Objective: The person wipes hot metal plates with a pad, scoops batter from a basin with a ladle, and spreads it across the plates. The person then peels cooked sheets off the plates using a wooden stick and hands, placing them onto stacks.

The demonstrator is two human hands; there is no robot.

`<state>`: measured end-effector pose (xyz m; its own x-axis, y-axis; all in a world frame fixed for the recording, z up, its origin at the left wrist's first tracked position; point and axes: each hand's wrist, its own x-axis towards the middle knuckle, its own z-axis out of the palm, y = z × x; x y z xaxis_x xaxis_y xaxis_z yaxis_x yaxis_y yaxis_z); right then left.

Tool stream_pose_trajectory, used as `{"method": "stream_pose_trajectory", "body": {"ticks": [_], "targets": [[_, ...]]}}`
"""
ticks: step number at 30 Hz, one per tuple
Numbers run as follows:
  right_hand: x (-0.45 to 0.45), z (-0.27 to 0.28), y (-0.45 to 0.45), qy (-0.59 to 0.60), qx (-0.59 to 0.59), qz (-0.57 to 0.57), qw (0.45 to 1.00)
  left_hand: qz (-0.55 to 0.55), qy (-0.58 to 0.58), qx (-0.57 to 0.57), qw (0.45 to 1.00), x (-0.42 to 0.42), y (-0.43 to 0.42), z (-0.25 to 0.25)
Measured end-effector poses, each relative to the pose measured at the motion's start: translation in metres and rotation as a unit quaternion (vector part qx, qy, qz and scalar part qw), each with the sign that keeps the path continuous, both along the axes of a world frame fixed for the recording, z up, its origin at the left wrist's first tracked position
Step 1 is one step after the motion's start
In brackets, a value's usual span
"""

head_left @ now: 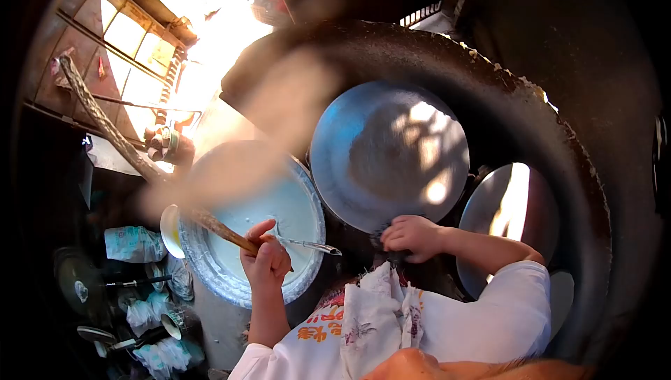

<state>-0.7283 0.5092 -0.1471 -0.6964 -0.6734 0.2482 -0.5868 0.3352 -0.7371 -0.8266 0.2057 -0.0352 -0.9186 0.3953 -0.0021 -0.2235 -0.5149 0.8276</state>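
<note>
My left hand (265,258) is closed around the lower end of a long wooden stick (115,132), which slants up to the left. Below it stands a wide basin (210,286) of whitish liquid. A metal utensil handle (314,245), perhaps a ladle's, sticks out past my left hand over the basin's rim. Beside the lower rim of a round grey metal pan or plate (391,156), my right hand (412,237) has its fingers curled. Something dark shows at its fingertips, too unclear to name.
A second round metal plate (500,205) lies to the right, inside a large dark curved rim (573,149). Plastic bags (136,244) and bowls sit at the lower left. A tiled wall (119,38) is at the upper left. A pale blur crosses the view over the basin.
</note>
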Motion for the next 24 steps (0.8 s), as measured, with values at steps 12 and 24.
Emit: {"method": "stream_pose_trajectory", "body": {"ticks": [12, 24], "targets": [[0.15, -0.083, -0.144, 0.013, 0.131, -0.435, 0.891, -0.241, 0.043, -0.032, 0.969, 0.025, -0.045, 0.002], [0.416, -0.02, -0.591, -0.116, -0.048, -0.977, 0.171, -0.715, 0.191, -0.12, 0.661, 0.246, -0.047, 0.02]]}}
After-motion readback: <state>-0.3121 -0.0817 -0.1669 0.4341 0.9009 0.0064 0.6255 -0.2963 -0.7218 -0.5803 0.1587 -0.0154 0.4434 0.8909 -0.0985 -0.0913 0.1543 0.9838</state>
